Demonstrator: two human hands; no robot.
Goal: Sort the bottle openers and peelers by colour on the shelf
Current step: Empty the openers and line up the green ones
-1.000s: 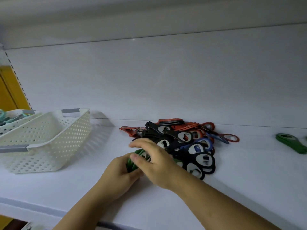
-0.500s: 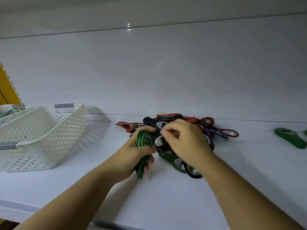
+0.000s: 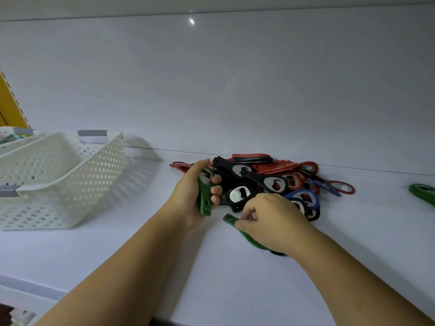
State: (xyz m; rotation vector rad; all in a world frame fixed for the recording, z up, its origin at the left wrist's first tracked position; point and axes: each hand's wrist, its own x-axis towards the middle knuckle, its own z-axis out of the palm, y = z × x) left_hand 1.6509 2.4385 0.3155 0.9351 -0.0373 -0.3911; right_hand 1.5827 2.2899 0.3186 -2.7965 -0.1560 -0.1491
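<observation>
- nearest to us, on the white shelf board, lies a flat green plastic bottle opener. its long axis goes from under our right wrist up and to the left, and the narrow handle end points to our left hand.
- our right hand sits over it with curled fingers, and the thumb and forefinger pinch the handle. the opener's head is hidden under the palm.
- just to the left and a little further, our left hand is clenched round a bundle of green bottle openers, held almost upright. we judge the coming move is a short lift leftward to join them, and nothing stands in that gap.
- a dark opener peeks out under the right wrist and may drag along.
- behind the right hand is the mixed heap of black, red and blue openers.
- further left stands a white perforated plastic basket. at the far right edge lies another green opener, well apart.
</observation>
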